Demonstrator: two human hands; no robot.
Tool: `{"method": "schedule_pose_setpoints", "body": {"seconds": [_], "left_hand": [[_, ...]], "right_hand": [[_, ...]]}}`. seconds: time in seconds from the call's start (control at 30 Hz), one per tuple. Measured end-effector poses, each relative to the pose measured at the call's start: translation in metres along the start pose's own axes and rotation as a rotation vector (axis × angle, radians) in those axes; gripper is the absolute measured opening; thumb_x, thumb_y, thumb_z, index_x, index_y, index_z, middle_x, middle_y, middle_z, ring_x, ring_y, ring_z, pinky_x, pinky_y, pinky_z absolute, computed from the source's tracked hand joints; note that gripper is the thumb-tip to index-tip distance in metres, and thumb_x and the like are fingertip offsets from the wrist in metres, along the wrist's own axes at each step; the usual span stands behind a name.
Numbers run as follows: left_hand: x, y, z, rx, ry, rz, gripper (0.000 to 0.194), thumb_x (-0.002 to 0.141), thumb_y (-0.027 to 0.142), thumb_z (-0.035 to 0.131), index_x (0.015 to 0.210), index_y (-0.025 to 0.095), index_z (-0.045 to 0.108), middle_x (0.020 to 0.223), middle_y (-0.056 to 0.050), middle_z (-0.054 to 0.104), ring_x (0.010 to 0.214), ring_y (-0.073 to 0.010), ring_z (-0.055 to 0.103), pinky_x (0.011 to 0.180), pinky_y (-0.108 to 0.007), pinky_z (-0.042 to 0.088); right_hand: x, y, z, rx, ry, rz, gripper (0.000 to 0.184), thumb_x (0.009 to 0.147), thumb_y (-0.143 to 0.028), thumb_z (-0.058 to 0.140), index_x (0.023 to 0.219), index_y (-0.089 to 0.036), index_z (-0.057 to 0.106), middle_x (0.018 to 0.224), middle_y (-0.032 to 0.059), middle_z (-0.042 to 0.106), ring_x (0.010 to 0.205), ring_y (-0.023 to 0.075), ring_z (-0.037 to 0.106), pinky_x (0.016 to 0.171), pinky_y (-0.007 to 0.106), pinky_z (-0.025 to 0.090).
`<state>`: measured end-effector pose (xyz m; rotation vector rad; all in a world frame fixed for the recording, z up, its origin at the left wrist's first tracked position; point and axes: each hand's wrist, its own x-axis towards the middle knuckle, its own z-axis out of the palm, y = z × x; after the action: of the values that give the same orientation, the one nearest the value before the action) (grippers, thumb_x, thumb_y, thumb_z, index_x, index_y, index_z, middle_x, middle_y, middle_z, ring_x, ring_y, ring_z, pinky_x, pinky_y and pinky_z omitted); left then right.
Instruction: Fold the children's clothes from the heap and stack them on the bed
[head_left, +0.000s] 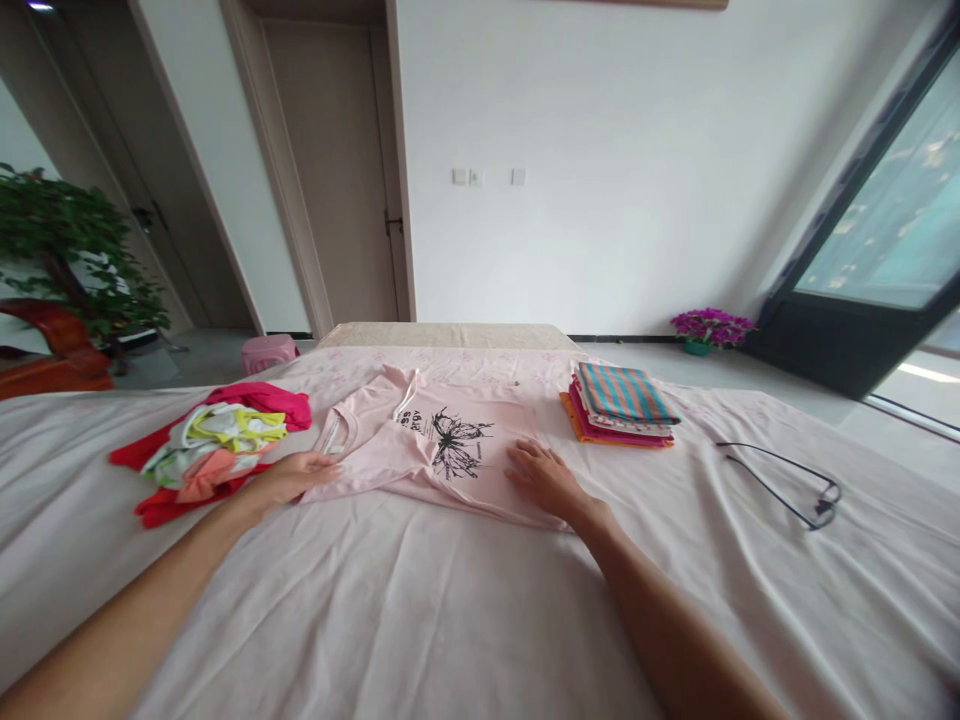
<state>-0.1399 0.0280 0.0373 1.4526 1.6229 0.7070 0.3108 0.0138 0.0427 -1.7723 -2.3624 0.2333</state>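
A pale pink T-shirt (405,462) with a black butterfly print lies spread sideways on the cloth-covered surface, its neck toward the left. My left hand (300,476) grips the shirt near the shoulder and sleeve, fingers closed on the fabric. Flat on the lower part of the shirt, right of the print, rests my right hand (546,476) with its fingers spread. Left of the shirt sits a loose heap of red, yellow, white and orange clothes (225,440). A neat stack of folded clothes (624,400), striped blue and orange on top, stands to the right.
Black-framed glasses (821,500) lie at the right on the pale bedsheet-like cloth (450,600). Beyond the far edge are a pink stool (268,353) and a pot of purple flowers (709,328). A leafy plant (67,240) and a wooden chair part (52,345) are at the left.
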Motion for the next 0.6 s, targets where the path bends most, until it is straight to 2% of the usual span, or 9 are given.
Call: {"method": "schedule_pose_setpoints", "body": {"seconds": [0.07, 0.13, 0.23, 0.33, 0.47, 0.53, 0.6], "left_hand": [[-0.002, -0.004, 0.004, 0.104, -0.003, 0.06, 0.062, 0.056, 0.063, 0.075, 0.094, 0.015, 0.069, 0.089, -0.008, 0.075, 0.086, -0.0292, 0.069, 0.07, -0.032, 0.05], [-0.005, -0.008, 0.009, 0.221, 0.03, 0.131, 0.052, 0.06, 0.06, 0.07, 0.089, 0.017, 0.067, 0.085, -0.006, 0.073, 0.083, -0.0286, 0.068, 0.07, -0.032, 0.049], [-0.011, -0.012, 0.016, 0.334, 0.164, 0.234, 0.046, 0.07, 0.058, 0.06, 0.095, 0.02, 0.064, 0.089, -0.004, 0.072, 0.088, -0.0272, 0.066, 0.074, -0.031, 0.048], [-0.02, -0.015, 0.018, 0.355, 0.247, 0.319, 0.041, 0.079, 0.058, 0.051, 0.099, 0.022, 0.058, 0.086, -0.001, 0.068, 0.084, -0.0226, 0.065, 0.074, -0.028, 0.048], [-0.035, -0.019, 0.009, 0.343, 0.254, 0.358, 0.037, 0.085, 0.056, 0.048, 0.098, 0.022, 0.056, 0.079, 0.002, 0.063, 0.076, -0.0191, 0.061, 0.07, -0.026, 0.047], [-0.045, -0.024, 0.003, 0.303, 0.224, 0.358, 0.038, 0.085, 0.056, 0.05, 0.101, 0.022, 0.057, 0.083, 0.0, 0.065, 0.081, -0.0198, 0.062, 0.073, -0.026, 0.048], [-0.055, -0.029, -0.001, 0.256, 0.13, 0.332, 0.039, 0.084, 0.056, 0.053, 0.102, 0.022, 0.058, 0.087, -0.001, 0.067, 0.086, -0.0206, 0.063, 0.077, -0.026, 0.049]], "right_hand": [[-0.007, -0.005, -0.015, 0.069, -0.053, -0.044, 0.043, 0.094, -0.048, 0.051, 0.128, -0.024, 0.063, 0.14, 0.009, 0.054, 0.128, 0.0262, 0.049, 0.108, 0.039, 0.036], [-0.018, -0.009, -0.028, 0.095, -0.119, -0.12, 0.044, 0.084, -0.052, 0.064, 0.12, -0.027, 0.067, 0.129, 0.0081, 0.06, 0.118, 0.0264, 0.055, 0.1, 0.037, 0.041], [-0.037, -0.01, -0.038, 0.04, -0.165, -0.218, 0.047, 0.072, -0.04, 0.076, 0.117, -0.027, 0.067, 0.119, 0.0078, 0.062, 0.113, 0.0272, 0.055, 0.092, 0.035, 0.044], [-0.051, -0.005, -0.037, -0.021, -0.117, -0.245, 0.036, 0.075, -0.021, 0.066, 0.11, -0.023, 0.067, 0.114, 0.0078, 0.062, 0.107, 0.0241, 0.057, 0.087, 0.032, 0.043], [-0.058, 0.006, -0.034, -0.034, -0.035, -0.24, 0.026, 0.079, -0.009, 0.049, 0.095, -0.02, 0.065, 0.098, 0.0063, 0.066, 0.094, 0.0195, 0.059, 0.08, 0.028, 0.041], [-0.057, 0.014, -0.038, 0.04, -0.051, -0.221, 0.024, 0.079, -0.008, 0.045, 0.09, -0.02, 0.064, 0.09, 0.0036, 0.066, 0.084, 0.0165, 0.059, 0.073, 0.026, 0.039], [-0.05, 0.024, -0.045, 0.133, -0.146, -0.201, 0.023, 0.078, -0.01, 0.045, 0.086, -0.02, 0.063, 0.081, 0.0005, 0.065, 0.074, 0.0138, 0.057, 0.066, 0.023, 0.037]]}}
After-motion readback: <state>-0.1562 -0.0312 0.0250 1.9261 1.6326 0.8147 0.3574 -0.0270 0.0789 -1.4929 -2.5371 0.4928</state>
